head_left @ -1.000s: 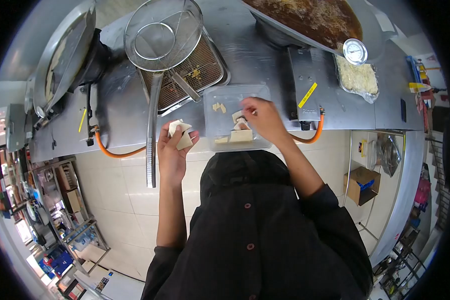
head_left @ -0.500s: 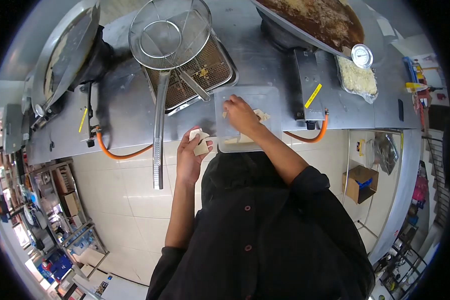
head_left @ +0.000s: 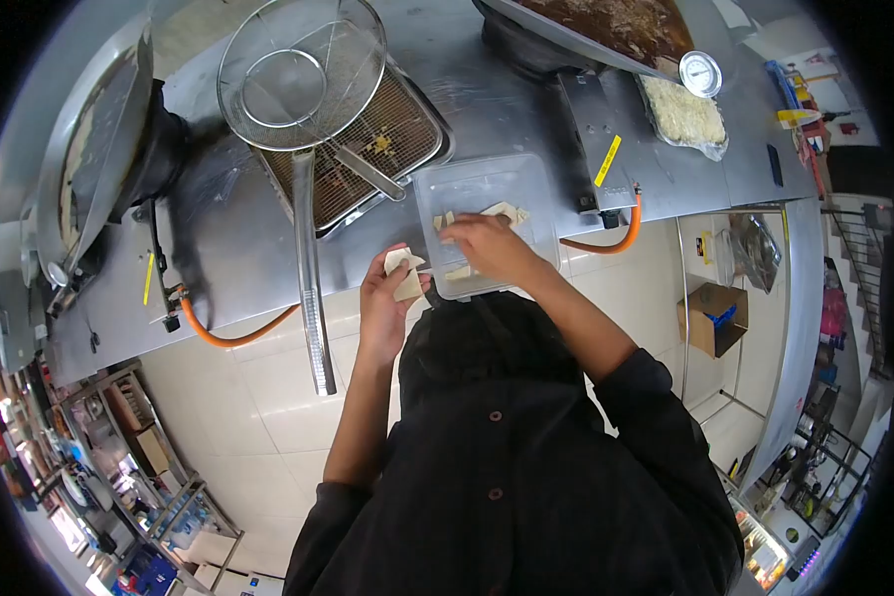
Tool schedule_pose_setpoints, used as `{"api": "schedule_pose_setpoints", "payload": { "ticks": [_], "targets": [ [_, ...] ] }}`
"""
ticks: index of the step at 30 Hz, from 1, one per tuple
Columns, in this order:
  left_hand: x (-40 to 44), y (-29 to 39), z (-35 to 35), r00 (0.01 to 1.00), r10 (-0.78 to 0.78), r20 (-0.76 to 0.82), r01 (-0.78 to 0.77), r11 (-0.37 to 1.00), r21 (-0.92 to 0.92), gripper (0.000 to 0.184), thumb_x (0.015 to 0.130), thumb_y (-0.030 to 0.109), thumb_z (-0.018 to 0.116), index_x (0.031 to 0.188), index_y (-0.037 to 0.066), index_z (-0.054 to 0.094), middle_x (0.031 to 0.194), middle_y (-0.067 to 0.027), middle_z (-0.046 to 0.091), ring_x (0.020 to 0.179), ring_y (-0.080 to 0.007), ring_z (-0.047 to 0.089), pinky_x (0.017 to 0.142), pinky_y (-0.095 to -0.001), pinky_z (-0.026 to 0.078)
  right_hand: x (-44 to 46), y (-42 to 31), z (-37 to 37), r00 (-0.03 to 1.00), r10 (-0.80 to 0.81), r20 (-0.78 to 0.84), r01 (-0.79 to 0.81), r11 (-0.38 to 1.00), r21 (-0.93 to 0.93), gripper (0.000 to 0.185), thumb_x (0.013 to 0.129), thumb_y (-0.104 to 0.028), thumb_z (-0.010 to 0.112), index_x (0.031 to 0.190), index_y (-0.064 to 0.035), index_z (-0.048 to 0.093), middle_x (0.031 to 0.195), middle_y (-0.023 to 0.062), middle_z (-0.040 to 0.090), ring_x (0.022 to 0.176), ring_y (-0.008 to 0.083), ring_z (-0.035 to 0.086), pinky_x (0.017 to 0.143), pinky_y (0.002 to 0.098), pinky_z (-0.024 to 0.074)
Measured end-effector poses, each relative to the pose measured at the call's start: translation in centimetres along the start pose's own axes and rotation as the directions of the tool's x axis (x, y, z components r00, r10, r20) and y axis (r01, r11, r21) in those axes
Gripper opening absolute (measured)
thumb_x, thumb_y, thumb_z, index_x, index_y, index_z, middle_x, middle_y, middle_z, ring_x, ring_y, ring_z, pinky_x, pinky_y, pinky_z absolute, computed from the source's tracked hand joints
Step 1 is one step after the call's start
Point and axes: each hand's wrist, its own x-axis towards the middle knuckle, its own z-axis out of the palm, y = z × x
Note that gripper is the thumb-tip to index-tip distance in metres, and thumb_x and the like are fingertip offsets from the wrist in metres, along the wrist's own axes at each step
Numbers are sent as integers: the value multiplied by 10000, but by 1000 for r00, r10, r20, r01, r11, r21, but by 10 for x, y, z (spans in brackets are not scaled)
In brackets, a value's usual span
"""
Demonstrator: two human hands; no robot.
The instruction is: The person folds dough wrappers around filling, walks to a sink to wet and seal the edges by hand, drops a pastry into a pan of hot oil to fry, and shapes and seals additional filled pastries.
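While holding flat, cream-coloured pieces point(head_left: 407, 286) in the left hand point(head_left: 379, 298), with the thumb pressed over them, probably to stop any slipping, reaches palm-down into a clear plastic container point(head_left: 487, 179) with the right hand point(head_left: 494, 248), with fingers bent and bunched narrowly. Impossible to tell, with so little visible there, about any piece pinched between those right fingertips. Set at the front edge of the metal counter point(head_left: 238, 214), probably for easy reach by both hands, contains more pale scraps point(head_left: 508, 211), matte, thin and angular against smooth, translucent walls with rounded corners. Note, to the left, a round wire-mesh strainer point(head_left: 285, 89) laid over a rectangular wire-mesh rack point(head_left: 412, 129) strewn with crumbs, presumably to let drips fall through, with its long, shiny handle point(head_left: 311, 278) jutting past the counter's edge. See also, farther back on the right, a broad pan point(head_left: 596, 50) of brown contents, with a dial thermometer point(head_left: 701, 74) at its rim, and beside it a film-wrapped, crumbly-looking pale block point(head_left: 685, 109).
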Motion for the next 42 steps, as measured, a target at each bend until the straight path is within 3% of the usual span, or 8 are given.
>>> {"api": "schedule_pose_setpoints", "payload": {
  "ticks": [5, 14, 20, 26, 29, 32, 35, 42],
  "targets": [
    [-1, 3, 1, 998, 1, 66, 7, 993, -114, 360, 1015, 263, 459, 1287, 29, 483, 1097, -110, 613, 978, -226, 635, 898, -360, 512, -13, -25, -6, 998, 34, -53, -34, 999, 2, 178, 837, -30, 558, 978, -25, 667, 992, 150, 646, 922, 329, 633, 778, 395, 513],
    [-20, 27, 30, 966, 73, 249, -57, 996, -71, 459, 1038, 327, 378, 1361, 5, 429, 1197, -107, 576, 1113, -219, 575, 987, -395, 464, -18, -95, -37, 920, 393, -2, -311, 731, 607, 153, 873, -126, 665, 931, 14, 650, 813, 94, 674, 745, 147, 645, 691, 295, 496],
    [-23, 34, 41, 949, 92, 302, -50, 988, -143, 480, 1026, 297, 367, 1418, 20, 365, 1277, -93, 525, 1214, -212, 488, 1067, -408, 360, -21, -98, -40, 908, 399, -132, -277, 805, 525, 163, 873, -146, 685, 882, 14, 653, 772, 54, 666, 681, 118, 603, 654, 261, 470],
    [-28, 37, 58, 926, 88, 367, 35, 948, -316, 496, 1010, 283, 373, 1436, 31, 340, 1355, -88, 477, 1257, -212, 451, 1080, -396, 331, -24, -97, -45, 798, 599, 67, -272, 260, 926, 157, 878, -136, 690, 851, 13, 649, 758, 4, 649, 666, 85, 563, 630, 239, 437],
    [-29, 31, 62, 929, 97, 357, 15, 955, -298, 474, 1009, 232, 392, 1435, 29, 345, 1359, -111, 484, 1264, -221, 457, 1088, -393, 331, -28, -97, -41, 832, 554, 20, -273, 378, 885, 168, 871, -148, 699, 897, 10, 649, 743, -2, 636, 647, 81, 545, 608, 236, 418],
    [-32, 32, 74, 945, 79, 316, -3, 972, -233, 432, 1003, 147, 414, 1420, 37, 394, 1317, -103, 527, 1237, -211, 489, 1054, -386, 365, -31, -97, -46, 869, 475, -135, -295, 719, 629, 167, 848, -147, 714, 924, -14, 648, 713, -9, 601, 633, 89, 523, 595, 239, 402],
    [-29, 26, 75, 950, 54, 309, 2, 984, -178, 411, 1003, 110, 423, 1404, 21, 420, 1307, -112, 548, 1215, -211, 524, 1015, -383, 423, -33, -94, -55, 859, 434, -271, -218, 790, 573, 167, 821, -142, 731, 928, -32, 666, 759, 10, 574, 642, 102, 510, 587, 245, 399],
    [-28, 19, 101, 941, -22, 339, 49, 996, -73, 433, 1030, 202, 383, 1405, -14, 393, 1308, -136, 542, 1194, -230, 546, 981, -388, 465, -43, -83, -90, 911, 318, -262, -154, 853, 499, 224, 813, -145, 739, 1015, -56, 703, 880, 41, 551, 756, 122, 526, 652, 263, 419]
  ]
}}
